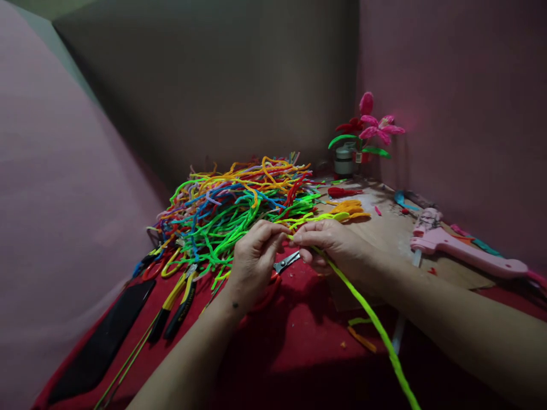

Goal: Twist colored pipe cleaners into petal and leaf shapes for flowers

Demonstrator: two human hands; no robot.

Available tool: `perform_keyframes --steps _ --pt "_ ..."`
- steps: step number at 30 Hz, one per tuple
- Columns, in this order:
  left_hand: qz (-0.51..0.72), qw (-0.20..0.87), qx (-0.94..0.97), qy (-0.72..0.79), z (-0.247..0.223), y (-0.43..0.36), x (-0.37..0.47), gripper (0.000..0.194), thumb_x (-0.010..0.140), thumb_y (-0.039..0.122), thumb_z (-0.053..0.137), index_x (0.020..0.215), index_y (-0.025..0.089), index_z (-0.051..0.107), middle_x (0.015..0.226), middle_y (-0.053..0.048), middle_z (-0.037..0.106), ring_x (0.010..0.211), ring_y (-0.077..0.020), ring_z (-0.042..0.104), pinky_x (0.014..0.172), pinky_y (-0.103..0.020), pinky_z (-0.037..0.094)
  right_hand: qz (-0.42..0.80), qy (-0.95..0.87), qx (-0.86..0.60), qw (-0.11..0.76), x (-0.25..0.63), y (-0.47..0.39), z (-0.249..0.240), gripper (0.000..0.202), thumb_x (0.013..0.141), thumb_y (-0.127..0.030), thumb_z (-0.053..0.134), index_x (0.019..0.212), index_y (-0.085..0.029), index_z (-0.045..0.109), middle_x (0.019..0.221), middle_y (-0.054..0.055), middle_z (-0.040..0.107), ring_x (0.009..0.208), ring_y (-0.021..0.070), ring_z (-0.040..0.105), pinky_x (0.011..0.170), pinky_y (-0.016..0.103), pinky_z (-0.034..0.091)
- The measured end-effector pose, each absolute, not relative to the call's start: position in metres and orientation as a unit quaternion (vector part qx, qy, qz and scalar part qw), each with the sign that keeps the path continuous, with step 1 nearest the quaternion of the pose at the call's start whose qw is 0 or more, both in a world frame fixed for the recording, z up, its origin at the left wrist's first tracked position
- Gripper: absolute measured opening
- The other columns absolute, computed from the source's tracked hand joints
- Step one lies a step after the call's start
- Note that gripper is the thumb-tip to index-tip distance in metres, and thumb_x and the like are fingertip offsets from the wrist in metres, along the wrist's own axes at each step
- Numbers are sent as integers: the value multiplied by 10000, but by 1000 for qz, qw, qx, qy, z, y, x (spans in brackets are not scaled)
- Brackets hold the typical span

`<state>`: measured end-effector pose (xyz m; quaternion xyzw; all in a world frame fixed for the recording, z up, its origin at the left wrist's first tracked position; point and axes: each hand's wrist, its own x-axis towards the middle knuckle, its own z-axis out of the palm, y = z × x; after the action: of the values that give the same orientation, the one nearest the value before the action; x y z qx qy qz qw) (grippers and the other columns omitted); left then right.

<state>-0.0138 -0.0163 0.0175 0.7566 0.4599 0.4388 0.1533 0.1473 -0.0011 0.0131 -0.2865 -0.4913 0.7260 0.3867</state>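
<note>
Between my two hands is a yellow-green pipe cleaner (370,313), pinched near one end. My left hand (256,256) closes its thumb and fingertips on that end. Just beside it, my right hand (331,245) grips the same stem, and the long free part runs down toward the lower right. Below my fingers lie scissors (287,262) with red handles, partly hidden behind my left hand. Right behind my hands rests a large tangled heap of pipe cleaners (239,210) in green, orange, blue, red and other colours.
Yellow-black pliers (182,304) and a black flat object (102,341) lie on the red cloth at left. A pink glue gun (465,247) rests on cardboard (384,222) at right. Orange petal-like pieces (348,208) lie behind my right hand. Pink fuzzy flowers (378,130) stand at the back.
</note>
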Motion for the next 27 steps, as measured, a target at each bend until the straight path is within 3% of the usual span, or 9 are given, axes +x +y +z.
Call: perform_keyframes --steps 3,7,10,14,19,24,27 --pt "370 149 771 497 24 -15 -26 157 819 300 495 834 177 592 742 -8 599 632 -114 530 588 -228 405 720 -495 -275 401 149 -1 14 187 729 -167 528 544 -148 509 385 -41 468 304 46 321 313 194 215" --pt "38 81 848 522 29 -13 -43 128 737 321 562 712 199 594 660 -2 587 577 -136 504 512 -242 327 721 -497 -266 402 151 1 16 244 757 -162 492 514 -155 479 383 -27 478 312 46 334 329 194 245" --pt "-73 29 851 520 28 -14 -47 82 724 274 538 758 218 588 670 -7 586 564 -147 497 490 -251 281 726 -485 -257 415 152 3 14 217 767 -168 477 552 -152 499 396 -26 487 309 46 327 319 189 244" --pt "-100 38 872 477 26 -16 -48 148 741 182 445 832 223 555 726 -12 579 594 -139 493 519 -247 302 742 -465 -231 423 152 9 9 168 773 -177 474 620 -144 535 409 -31 496 316 51 359 306 172 253" --pt "-68 -18 871 487 22 -14 -52 103 784 214 407 811 194 504 791 -47 557 665 -161 490 565 -264 333 749 -456 -202 436 153 14 5 163 783 -192 474 642 -146 541 418 -28 509 317 50 358 312 167 267" --pt "-60 18 870 488 15 -13 -53 137 777 166 386 867 192 486 786 -46 567 662 -166 513 568 -273 339 751 -447 -194 446 153 13 7 126 779 -208 482 691 -144 547 424 -26 516 321 52 352 319 167 260" --pt "3 58 856 513 13 -12 -54 123 785 226 423 889 195 480 794 -42 566 640 -150 501 559 -267 343 754 -452 -168 445 155 13 9 114 780 -215 479 708 -151 540 398 -31 501 311 60 348 319 172 257"
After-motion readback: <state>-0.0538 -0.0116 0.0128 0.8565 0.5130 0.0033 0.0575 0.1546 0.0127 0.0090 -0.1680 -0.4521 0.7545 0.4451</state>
